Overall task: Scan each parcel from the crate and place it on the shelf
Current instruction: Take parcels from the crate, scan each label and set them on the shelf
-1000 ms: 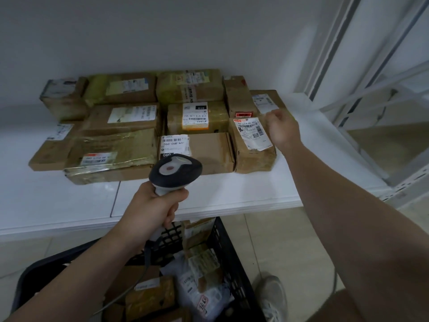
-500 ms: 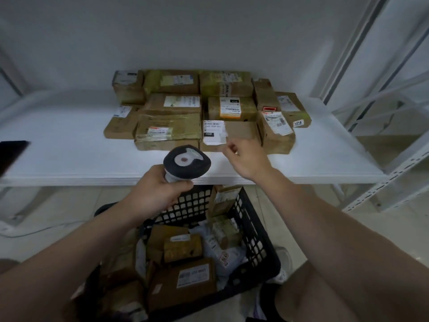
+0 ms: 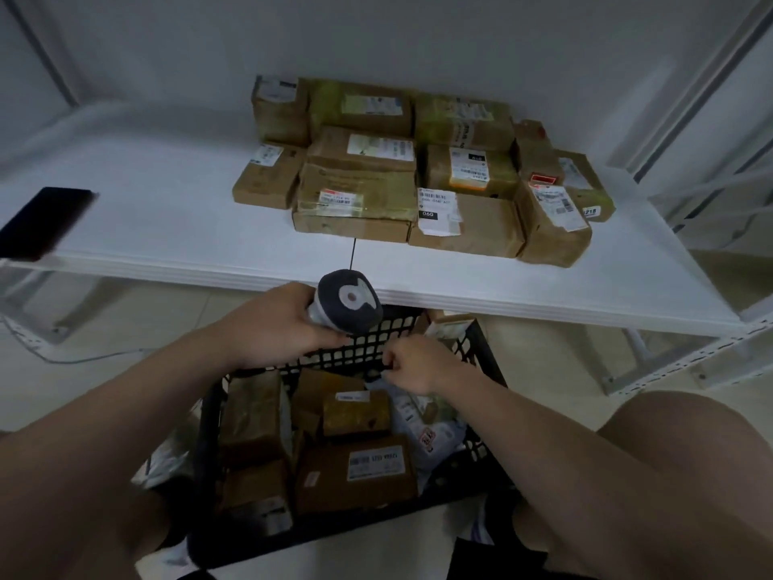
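Left hand (image 3: 267, 328) wraps the scanner (image 3: 349, 301). Right hand (image 3: 412, 364) hovers curled over the crate (image 3: 368, 349) toward its 1 o'clock corner; whether it pinches anything is unclear. The small brown parcel (image 3: 355, 414) at crate centre looks light, stiff cardboard: grip across its short sides.

The left hand (image 3: 267, 330) grips a scanner (image 3: 349, 301) above the black crate (image 3: 364, 350) of parcels (image 3: 355, 470). The right hand (image 3: 412, 364) hovers inside the crate's far wall, fingers curled. More boxes (image 3: 359, 203) sit packed together on the white shelf (image 3: 167, 211).
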The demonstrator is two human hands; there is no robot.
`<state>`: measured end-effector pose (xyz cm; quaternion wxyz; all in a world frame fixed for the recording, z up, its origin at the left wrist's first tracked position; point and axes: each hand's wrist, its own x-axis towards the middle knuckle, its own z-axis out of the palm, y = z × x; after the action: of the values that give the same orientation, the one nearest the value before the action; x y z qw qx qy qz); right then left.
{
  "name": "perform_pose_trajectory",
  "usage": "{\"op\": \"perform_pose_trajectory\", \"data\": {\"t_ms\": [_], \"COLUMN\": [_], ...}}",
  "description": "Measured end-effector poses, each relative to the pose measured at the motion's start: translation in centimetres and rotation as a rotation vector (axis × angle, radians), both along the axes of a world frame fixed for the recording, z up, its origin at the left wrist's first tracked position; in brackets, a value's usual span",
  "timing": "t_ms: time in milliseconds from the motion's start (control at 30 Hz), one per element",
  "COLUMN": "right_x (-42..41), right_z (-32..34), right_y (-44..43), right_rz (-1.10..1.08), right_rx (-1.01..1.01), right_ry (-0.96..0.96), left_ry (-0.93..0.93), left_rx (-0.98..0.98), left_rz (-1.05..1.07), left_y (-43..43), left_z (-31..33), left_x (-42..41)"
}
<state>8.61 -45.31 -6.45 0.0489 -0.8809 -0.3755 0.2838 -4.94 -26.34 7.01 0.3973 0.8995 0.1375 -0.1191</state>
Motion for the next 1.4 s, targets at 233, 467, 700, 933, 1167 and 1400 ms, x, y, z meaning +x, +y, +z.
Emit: {"op": "perform_pose_trajectory", "data": {"t_ms": [233, 467, 700, 933, 1167, 1400], "right_x": [2.4, 3.5, 2.1, 1.4, 2.0, 2.3], "right_z": [-2.0, -3.2, -3.5, -2.6, -2.6, -2.8], "right_y": [0.6, -1.8, -3.4, -4.9, -5.6, -5.3], "right_rz": [0.030, -0.071, -0.098, -0.367, -0.379, -0.126], "right_rx": [-0.073, -0.090, -0.060, 0.276, 0.303, 0.027], "right_ry": [-0.206, -0.407, -0.412, -0.451, -0.413, -0.487], "left_ry": [-0.008, -0.021, -0.028, -0.045, -0.037, -0.036], "left_rx": [0.073, 0.074, 0.061, 0.062, 0.031, 0.013], "left_rz": [-0.014, -0.038, -0.056, -0.055, -0.043, -0.029], "left_y": [1.6, 0.5, 0.0, -0.2, -0.7, -0.9], "left_z": [-0.1, -0.4, -0.6, -0.8, -0.5, -0.5], "left_x": [1.0, 2.2, 2.2, 1.8, 1.8, 1.8]}}
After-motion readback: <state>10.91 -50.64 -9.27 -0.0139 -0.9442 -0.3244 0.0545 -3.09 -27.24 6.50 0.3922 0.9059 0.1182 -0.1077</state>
